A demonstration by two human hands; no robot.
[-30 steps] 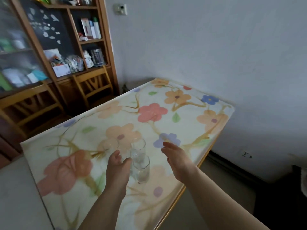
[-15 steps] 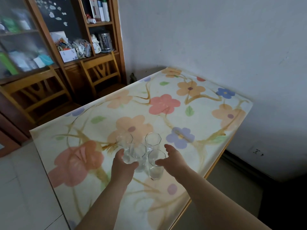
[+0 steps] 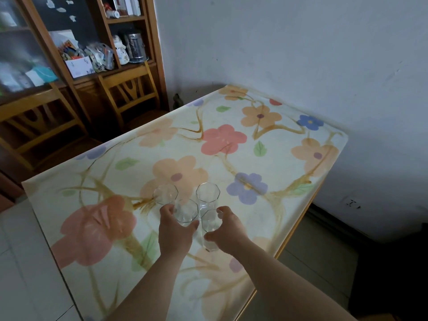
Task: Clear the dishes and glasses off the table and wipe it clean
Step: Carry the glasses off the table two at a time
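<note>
Four clear glasses stood clustered on the floral tabletop (image 3: pixel 278 158). Left grip (image 3: pixel 176 230) curled round near-left glass (image 3: pixel 186 213); right grip (image 3: pixel 228 230) round near-right glass (image 3: pixel 209 222). Far-left glass (image 3: pixel 165 194) and far-right glass (image 3: pixel 207 193) stood just behind.

Four glasses (image 3: pixel 207 193) stand clustered on the counter (image 3: pixel 301 158), two behind and two in front. Two chairs (image 3: pixel 129 93) stand left of the counter, shelves (image 3: pixel 129 42) behind them.

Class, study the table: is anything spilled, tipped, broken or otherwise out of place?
Nothing stands out. All four glasses stand upright, clustered together on the table, with no spill visible. The left hand grips the near-left glass, the right hand the near-right glass.
</note>
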